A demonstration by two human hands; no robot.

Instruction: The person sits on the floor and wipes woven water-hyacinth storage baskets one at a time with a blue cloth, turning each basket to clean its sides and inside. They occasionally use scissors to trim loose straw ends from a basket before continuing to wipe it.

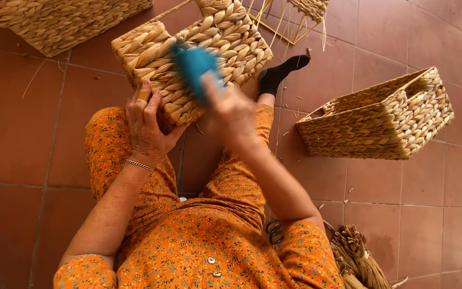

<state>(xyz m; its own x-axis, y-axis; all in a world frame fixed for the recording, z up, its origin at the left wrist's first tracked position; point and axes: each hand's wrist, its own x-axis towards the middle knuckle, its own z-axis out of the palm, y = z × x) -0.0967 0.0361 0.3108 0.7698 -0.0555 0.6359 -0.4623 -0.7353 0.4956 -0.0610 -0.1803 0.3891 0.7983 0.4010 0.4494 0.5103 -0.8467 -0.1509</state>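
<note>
A woven straw basket rests tilted against my knees, its bottom turned toward me. My left hand grips its near corner, with a taped finger and a bracelet at the wrist. My right hand is blurred and holds a teal-blue tool, probably a brush, against the basket's weave. I sit on the floor in orange flowered clothes, a black sock on my outstretched foot.
A finished woven basket lies on its side on the red tiles at right. Another basket sits at top left and a half-woven frame at top. Scissors and a bundle of straw lie by my right hip.
</note>
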